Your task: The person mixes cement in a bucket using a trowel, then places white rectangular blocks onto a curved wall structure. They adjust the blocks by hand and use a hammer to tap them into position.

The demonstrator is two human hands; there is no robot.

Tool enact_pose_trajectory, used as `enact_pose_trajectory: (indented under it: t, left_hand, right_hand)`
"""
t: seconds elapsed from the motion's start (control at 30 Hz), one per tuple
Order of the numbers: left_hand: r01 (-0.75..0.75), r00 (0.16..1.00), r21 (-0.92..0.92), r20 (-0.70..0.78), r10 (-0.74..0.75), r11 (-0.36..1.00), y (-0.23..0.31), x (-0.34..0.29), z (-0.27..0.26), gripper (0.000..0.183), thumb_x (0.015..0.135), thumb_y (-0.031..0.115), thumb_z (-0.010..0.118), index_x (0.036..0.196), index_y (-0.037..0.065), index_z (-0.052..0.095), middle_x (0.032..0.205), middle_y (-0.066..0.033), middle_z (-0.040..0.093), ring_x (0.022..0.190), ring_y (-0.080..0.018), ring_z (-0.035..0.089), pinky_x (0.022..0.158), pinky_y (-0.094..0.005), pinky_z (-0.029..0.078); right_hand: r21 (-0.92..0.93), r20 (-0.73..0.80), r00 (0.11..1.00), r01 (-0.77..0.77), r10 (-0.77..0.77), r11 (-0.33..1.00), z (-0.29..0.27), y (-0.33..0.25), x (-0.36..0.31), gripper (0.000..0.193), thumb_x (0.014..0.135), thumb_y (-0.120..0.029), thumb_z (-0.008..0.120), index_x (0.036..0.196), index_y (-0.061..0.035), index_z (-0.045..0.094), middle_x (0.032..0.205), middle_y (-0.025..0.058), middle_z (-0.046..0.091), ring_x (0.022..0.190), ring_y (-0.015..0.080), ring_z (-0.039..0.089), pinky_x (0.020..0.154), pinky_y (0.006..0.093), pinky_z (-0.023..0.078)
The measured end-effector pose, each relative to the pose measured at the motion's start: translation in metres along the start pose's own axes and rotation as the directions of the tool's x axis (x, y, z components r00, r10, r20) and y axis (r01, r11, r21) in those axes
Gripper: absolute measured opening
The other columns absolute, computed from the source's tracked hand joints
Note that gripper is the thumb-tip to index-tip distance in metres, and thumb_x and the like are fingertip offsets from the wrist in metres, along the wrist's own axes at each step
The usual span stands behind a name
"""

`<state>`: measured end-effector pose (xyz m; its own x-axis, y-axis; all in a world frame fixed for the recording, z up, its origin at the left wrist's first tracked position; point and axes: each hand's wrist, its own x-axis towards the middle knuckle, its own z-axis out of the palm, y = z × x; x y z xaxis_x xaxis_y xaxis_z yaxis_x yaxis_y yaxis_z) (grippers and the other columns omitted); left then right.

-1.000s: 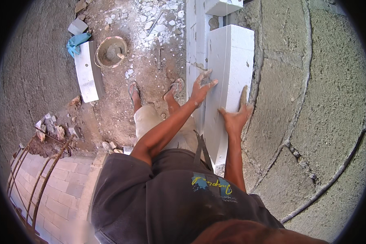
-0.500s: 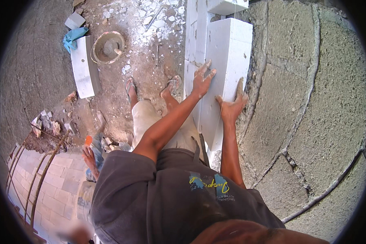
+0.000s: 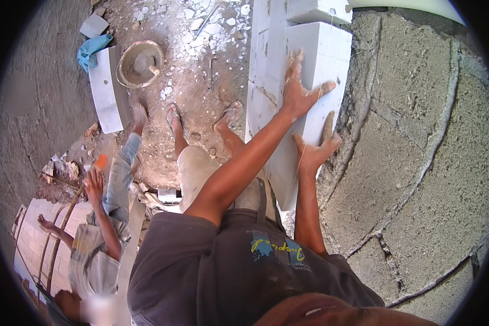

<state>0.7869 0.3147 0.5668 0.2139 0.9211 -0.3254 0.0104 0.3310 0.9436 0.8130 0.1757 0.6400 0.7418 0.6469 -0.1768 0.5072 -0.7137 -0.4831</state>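
Both my hands lie flat on a large white building block [image 3: 331, 60] that sits on top of a wall of white blocks [image 3: 261, 70]. My left hand [image 3: 298, 92] presses on the block's face with its fingers spread. My right hand [image 3: 316, 145] lies lower, at the block's right edge next to the rough grey wall [image 3: 418, 141], fingers also apart. Neither hand grips anything. A thin string runs down across the block near my right hand. Far below are my feet in sandals [image 3: 201, 117] on the dusty floor.
Another person [image 3: 111, 212] stands at the lower left with one hand raised near a small orange thing [image 3: 100, 161]. On the floor lie a round mortar pan [image 3: 140, 64], a long white block [image 3: 106, 92], a blue cloth [image 3: 92, 49] and white rubble [image 3: 201, 27].
My hands have slid farther along the white block. The other person has come into view at the lower left.
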Motion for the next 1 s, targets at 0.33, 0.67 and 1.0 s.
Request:
enact_pose_trajectory:
  t: [0.33,0.67,1.0]
  left_hand:
    - [-0.194,0.976,0.11,-0.08,0.203,0.975,0.029,0.088,0.007,0.112,0.072,0.044,0.092,0.156,-0.004,0.035,0.152,-0.0258,0.047,0.14,-0.0347,0.048,0.117,-0.0435,0.039]
    - [-0.112,0.97,-0.064,0.21,0.123,0.992,0.043,0.104,-0.028,0.11,0.075,0.042,0.091,0.158,-0.002,0.033,0.145,-0.0227,0.057,0.133,-0.0305,0.056,0.114,-0.0389,0.042]
    - [-0.128,0.969,-0.074,0.205,0.14,0.989,0.05,0.114,-0.025,0.093,0.077,0.029,0.089,0.149,-0.006,0.044,0.133,-0.02,0.065,0.122,-0.0285,0.063,0.102,-0.0374,0.052]
  right_hand:
    - [-0.17,-0.04,0.994,0.095,-0.104,0.981,0.006,-0.004,0.014,0.114,0.058,-0.032,0.088,0.161,-0.0343,0.04,0.124,0.0236,0.042,0.123,0.0451,0.041,0.11,0.0563,0.032]
    - [-0.187,-0.048,0.991,0.115,-0.126,0.976,0.008,-0.006,0.006,0.109,0.062,-0.031,0.088,0.16,-0.0381,0.04,0.134,0.0306,0.041,0.129,0.0487,0.038,0.111,0.063,0.028]
    - [-0.214,-0.018,0.994,0.098,-0.105,0.972,0.005,-0.01,0.011,0.116,0.061,-0.035,0.095,0.161,-0.0377,0.035,0.141,0.0319,0.04,0.134,0.0484,0.037,0.112,0.0611,0.03]
